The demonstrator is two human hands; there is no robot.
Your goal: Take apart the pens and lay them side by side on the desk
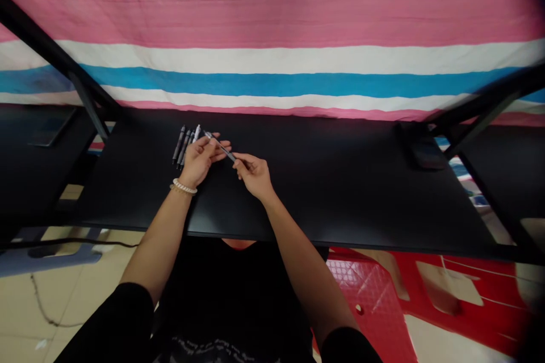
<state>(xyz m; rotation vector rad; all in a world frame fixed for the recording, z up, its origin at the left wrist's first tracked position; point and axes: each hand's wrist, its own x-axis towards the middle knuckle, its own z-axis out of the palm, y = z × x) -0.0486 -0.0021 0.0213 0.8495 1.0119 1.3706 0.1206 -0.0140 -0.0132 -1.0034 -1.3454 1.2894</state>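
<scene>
A slim grey and clear pen [225, 151] is held at a slant between my two hands. The fingers and thumb of my right hand [254, 174] pinch its lower right end. My left hand [200, 160], with a pale beaded bracelet at the wrist, is closed loosely around the upper left part, thumb against the pen. Just left of that hand several dark pens [179, 145] lie side by side on the black table [340, 181]. A white pen [197, 133] lies at the right of that row, partly hidden by my left hand.
A dark flat object [426, 147] lies at the table's right end. Black metal supports [87, 99] rise at both ends. Striped cloth [289, 17] hangs behind the table. Red plastic stools [370, 295] stand below at the right.
</scene>
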